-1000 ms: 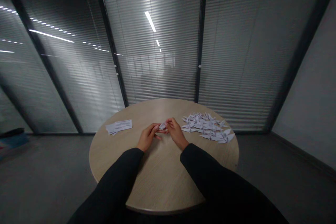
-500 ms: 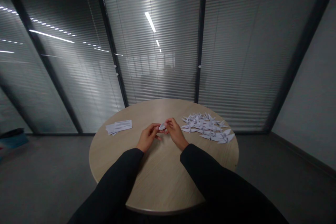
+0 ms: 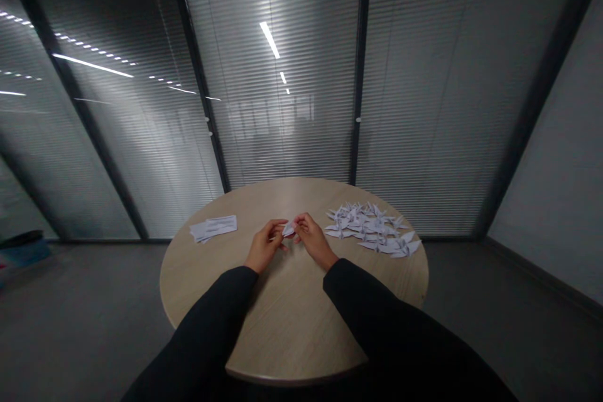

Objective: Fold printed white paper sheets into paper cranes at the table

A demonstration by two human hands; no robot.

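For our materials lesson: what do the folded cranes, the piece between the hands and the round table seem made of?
The folded cranes and the folded piece look like thin, matte white paper: sharp creases. The round table looks like wood or laminate, satin finish: fine straight grain, soft sheen; which is unclear.

A round wooden table (image 3: 202,301) stands before a glass partition with slatted blinds (image 3: 282,125). On the table, flat paper slips (image 3: 213,227) lie left, a heap of folded paper cranes (image 3: 372,232) lies right, and the left hand (image 3: 265,246) and right hand (image 3: 315,240) meet between them around a small folded paper (image 3: 288,229).
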